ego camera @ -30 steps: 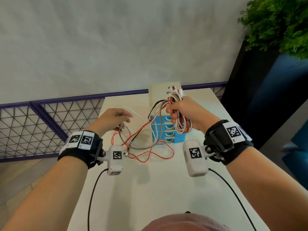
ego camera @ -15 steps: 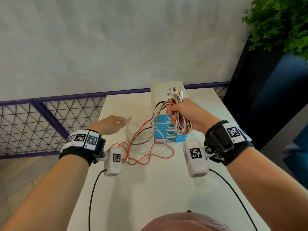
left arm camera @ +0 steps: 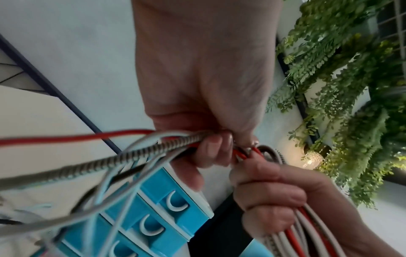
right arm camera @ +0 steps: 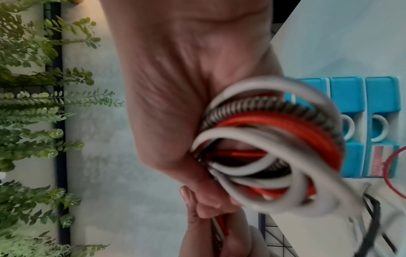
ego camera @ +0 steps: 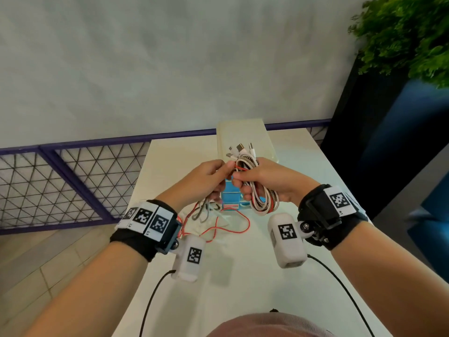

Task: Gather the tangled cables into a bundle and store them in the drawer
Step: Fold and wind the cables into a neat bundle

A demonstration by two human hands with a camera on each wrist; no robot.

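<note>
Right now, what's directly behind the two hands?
The blue drawer unit stands on the table behind the left hand and right hand, which grip the cable bundle. Only closed drawer fronts show; the hands cover most of it, and the contents are hidden.

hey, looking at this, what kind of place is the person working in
Probably an indoor office or lobby corner, though that's a guess. A plain white table stands by a grey wall, a purple mesh railing runs behind it, and a leafy green plant in a dark planter sits beside it.
</note>
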